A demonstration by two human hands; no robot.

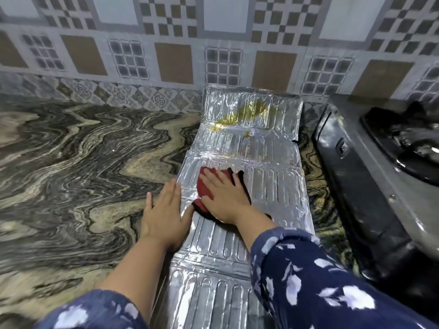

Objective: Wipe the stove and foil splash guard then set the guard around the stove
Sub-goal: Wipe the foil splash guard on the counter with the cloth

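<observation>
The foil splash guard [268, 186] lies unfolded flat on the marble counter, running from the front edge to the tiled wall, where its far panel leans up. Yellow-brown grease stains [247, 112] mark the far panels. My right hand [223, 198] presses flat on a red cloth with a dark edge [204, 188] in the middle of the guard. My left hand [164, 210] lies flat with straight fingers on the guard's left edge and the counter beside it. The black gas stove [389, 167] stands to the right of the guard.
The marble counter [83, 162] stretches wide to the left of the guard. A patterned tiled wall [166, 55] closes the back. A narrow strip of counter separates the guard from the stove.
</observation>
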